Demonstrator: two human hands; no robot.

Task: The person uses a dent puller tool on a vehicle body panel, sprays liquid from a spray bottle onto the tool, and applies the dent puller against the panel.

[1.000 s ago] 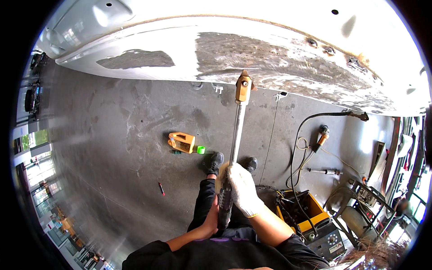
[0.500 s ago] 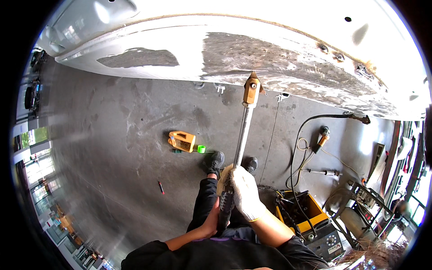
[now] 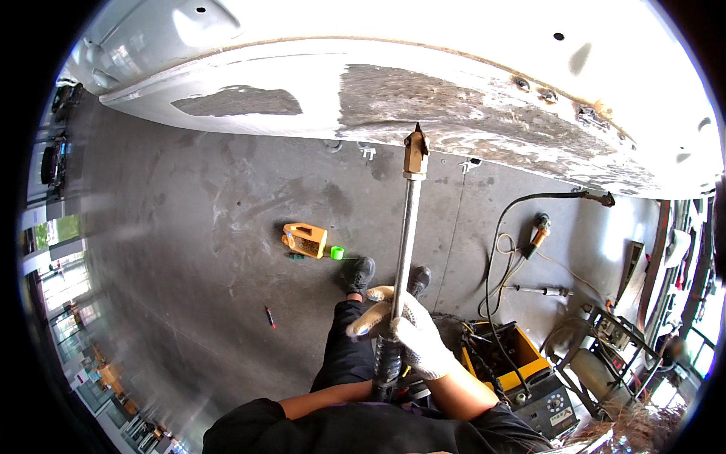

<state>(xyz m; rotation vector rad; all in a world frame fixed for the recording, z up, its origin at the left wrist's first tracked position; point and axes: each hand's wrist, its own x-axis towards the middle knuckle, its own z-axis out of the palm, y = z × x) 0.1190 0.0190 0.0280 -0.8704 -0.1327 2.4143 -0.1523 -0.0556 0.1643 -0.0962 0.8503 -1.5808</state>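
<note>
A slide hammer [image 3: 408, 227], a long metal rod with a brass-coloured pointed head, stands upright ahead of me. Its tip overlaps the sanded lower edge of a white vehicle panel [image 3: 423, 98]; whether they touch I cannot tell. My right hand [image 3: 425, 344], in a white knit glove, is loosely around the rod just above the dark grip. Its thumb lies over the rod, while some fingers stretch out beyond it to the left. From the lower left my left forearm reaches the grip's bottom end, near my body; my left hand is hidden there.
A yellow-and-black machine [image 3: 548, 405] with a dial stands right, a black cable [image 3: 491, 250] rising from it. Beyond lie an orange corded power tool [image 3: 540, 234] and a second rod tool [image 3: 541, 290]. An orange cut-open jug [image 3: 305, 240] and red marker [image 3: 271, 317] lie left.
My right fingers have loosened and stretched out from the rod. The slide hammer's head has turned and shifted slightly left. My left hand, visible before beside the grip, has dropped out of sight.
</note>
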